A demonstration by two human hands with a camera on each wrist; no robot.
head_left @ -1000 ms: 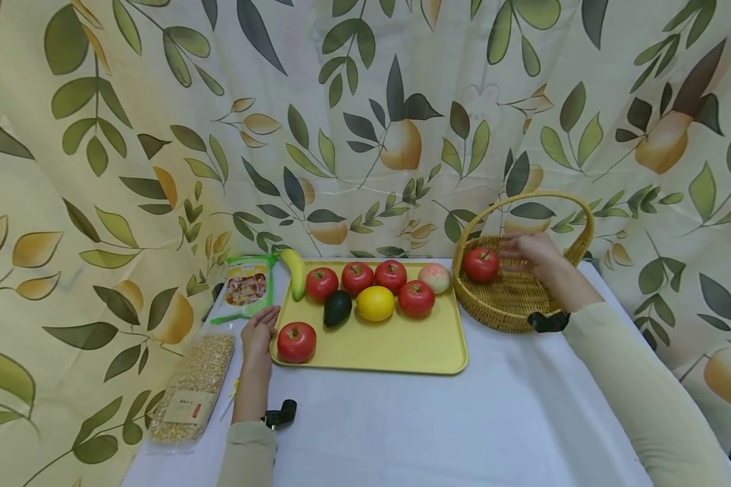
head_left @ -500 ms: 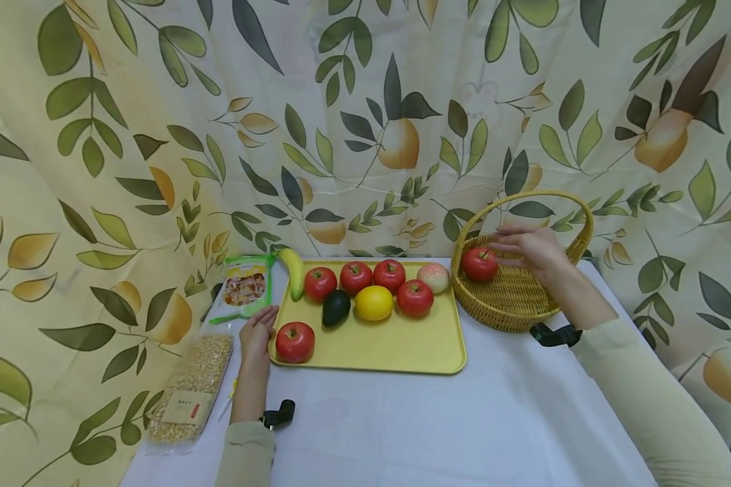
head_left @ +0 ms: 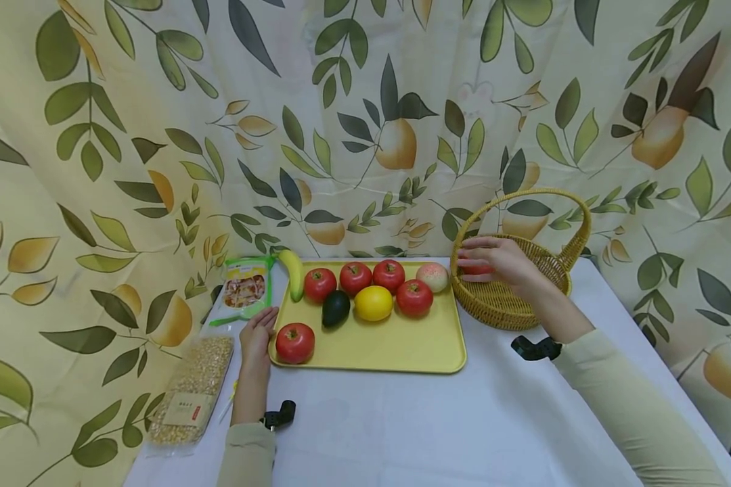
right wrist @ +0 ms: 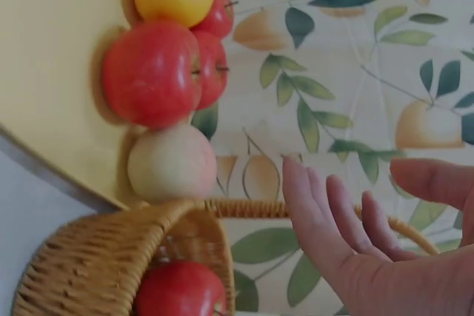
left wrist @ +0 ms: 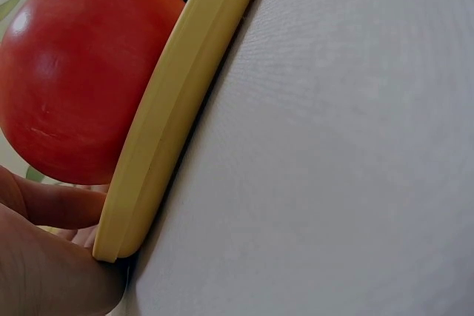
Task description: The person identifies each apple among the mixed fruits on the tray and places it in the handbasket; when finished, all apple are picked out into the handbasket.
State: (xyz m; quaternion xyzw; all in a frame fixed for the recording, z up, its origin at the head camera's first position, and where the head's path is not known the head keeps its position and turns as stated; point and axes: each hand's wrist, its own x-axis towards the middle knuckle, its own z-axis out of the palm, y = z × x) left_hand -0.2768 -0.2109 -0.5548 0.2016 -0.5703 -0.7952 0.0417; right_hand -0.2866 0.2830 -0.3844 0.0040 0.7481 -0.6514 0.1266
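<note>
My right hand (head_left: 502, 262) hovers over the wicker basket (head_left: 499, 318) with its fingers extended. Those fingers overlap a red apple (head_left: 476, 268) in the head view. In the right wrist view, the apple (right wrist: 181, 290) rests inside the basket and the fingers (right wrist: 318, 234) stand apart from it. At the yellow tray (head_left: 378, 352), my left hand (head_left: 257, 338) touches the left edge with nearly straight fingers. Another red apple (head_left: 295, 343) sits beside that hand. Across the tray's back lie a banana (head_left: 294, 274), several more red apples (head_left: 414, 298), an avocado (head_left: 336, 308), a lemon (head_left: 374, 303) and a peach (head_left: 432, 277).
Left of the tray lie a green-edged food packet (head_left: 244, 287) and a clear bag of grain (head_left: 191, 389). A small yellow-handled item (head_left: 231, 396) is partly hidden by the left forearm. The basket's tall handle (head_left: 524, 195) arches above it; a patterned cloth hangs behind.
My right hand has moved left across the basket, from beside the apple to above it, so its fingers cover much of the apple. The left hand and tray stay in place.
</note>
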